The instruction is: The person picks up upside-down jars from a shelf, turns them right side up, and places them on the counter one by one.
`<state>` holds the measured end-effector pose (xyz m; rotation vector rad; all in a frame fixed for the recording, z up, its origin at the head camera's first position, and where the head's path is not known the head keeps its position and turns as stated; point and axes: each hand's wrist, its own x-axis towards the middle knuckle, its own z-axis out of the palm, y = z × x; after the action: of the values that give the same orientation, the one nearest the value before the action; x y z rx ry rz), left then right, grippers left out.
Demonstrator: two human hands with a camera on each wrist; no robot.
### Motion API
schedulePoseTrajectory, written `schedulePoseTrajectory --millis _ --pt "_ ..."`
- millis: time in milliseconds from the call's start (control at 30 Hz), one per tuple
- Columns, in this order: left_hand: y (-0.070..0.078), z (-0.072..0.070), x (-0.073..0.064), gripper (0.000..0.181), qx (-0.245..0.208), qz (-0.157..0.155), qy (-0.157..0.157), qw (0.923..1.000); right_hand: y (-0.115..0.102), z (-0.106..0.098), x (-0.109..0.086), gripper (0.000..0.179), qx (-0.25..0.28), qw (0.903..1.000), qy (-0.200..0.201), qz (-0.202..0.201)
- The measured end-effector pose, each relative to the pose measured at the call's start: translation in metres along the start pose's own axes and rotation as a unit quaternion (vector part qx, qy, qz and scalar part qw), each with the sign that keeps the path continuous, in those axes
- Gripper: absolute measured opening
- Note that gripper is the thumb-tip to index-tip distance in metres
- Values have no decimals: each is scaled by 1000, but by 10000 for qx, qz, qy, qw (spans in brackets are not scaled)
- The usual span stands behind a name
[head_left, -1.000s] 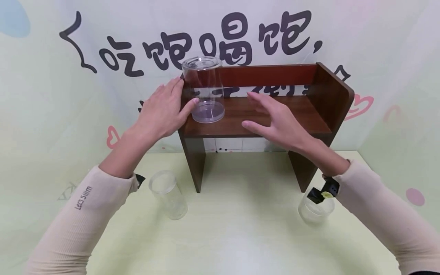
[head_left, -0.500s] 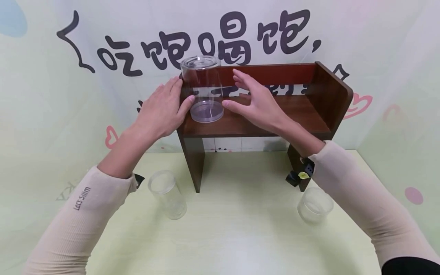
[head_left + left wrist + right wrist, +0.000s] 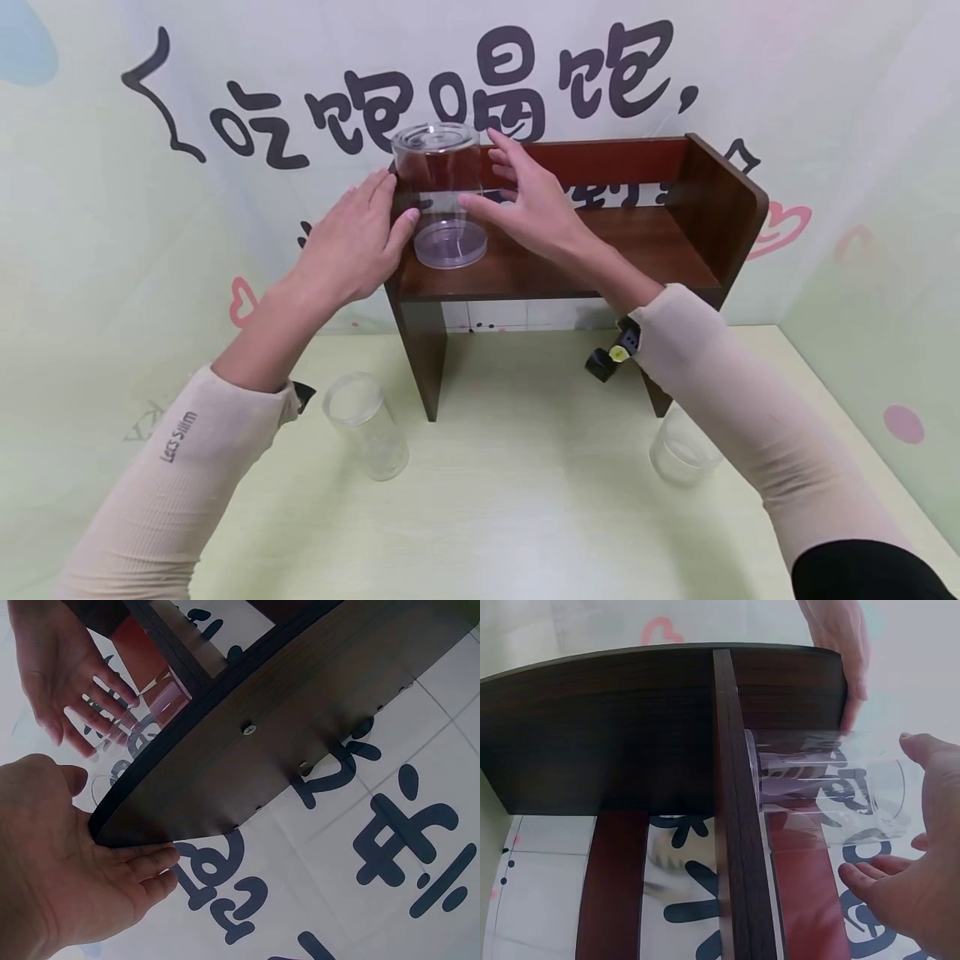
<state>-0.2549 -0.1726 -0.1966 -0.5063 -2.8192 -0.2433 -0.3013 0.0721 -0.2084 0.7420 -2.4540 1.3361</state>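
Observation:
A clear plastic jar (image 3: 450,244) stands upright at the left end of the brown wooden shelf (image 3: 581,246). My left hand (image 3: 347,243) holds the shelf's left side panel (image 3: 217,765), thumb on the inner side and fingers along the outer face. On the jar's right, my right hand (image 3: 536,208) has its fingers and thumb spread beside the upper part, the thumb overlapping the jar in the head view. In the right wrist view, a gap shows between this hand (image 3: 922,877) and the jar (image 3: 829,787).
A tall clear cylinder (image 3: 367,427) stands on the pale table (image 3: 502,517), left of the shelf's front. Near the right leg is a shorter clear container (image 3: 681,454), partly behind my right sleeve (image 3: 738,400). A printed wall cloth (image 3: 247,50) hangs behind.
My right hand has moved left and slightly up along the shelf, from over its middle to the jar's side. The left hand and the jar have stayed in place.

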Motion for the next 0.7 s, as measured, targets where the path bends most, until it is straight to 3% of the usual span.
schedulePoseTrajectory --millis 300,700 --pt "1 0 0 72 57 -3 -4 10000 -3 9 17 95 344 9993 61 -113" --pt "0 0 -1 71 25 32 12 10000 -6 20 28 94 69 9985 178 -504"
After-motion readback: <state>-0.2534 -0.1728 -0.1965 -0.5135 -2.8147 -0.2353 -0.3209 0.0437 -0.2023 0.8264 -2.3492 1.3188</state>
